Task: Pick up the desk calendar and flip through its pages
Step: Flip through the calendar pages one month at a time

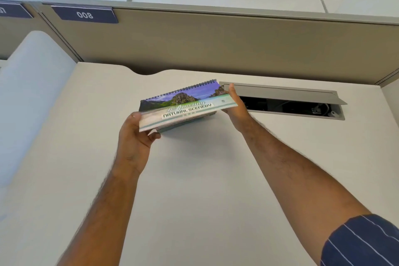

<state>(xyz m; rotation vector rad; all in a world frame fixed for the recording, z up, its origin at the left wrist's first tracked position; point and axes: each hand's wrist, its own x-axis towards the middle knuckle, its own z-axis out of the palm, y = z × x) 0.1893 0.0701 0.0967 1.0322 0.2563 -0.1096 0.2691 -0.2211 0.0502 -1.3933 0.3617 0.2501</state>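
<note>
A spiral-bound desk calendar with a scenery cover reading "Natural Scenery" is held just above the white desk, tilted with its spiral edge away from me. My left hand grips its near left corner, thumb on the cover and fingers underneath. My right hand holds the right end, thumb up along the edge and palm below. The calendar's underside and my fingers beneath it are hidden.
An open grey cable hatch with a raised lid lies in the desk just right of the calendar. A beige partition with a "008" label stands behind. A white side divider rises on the left.
</note>
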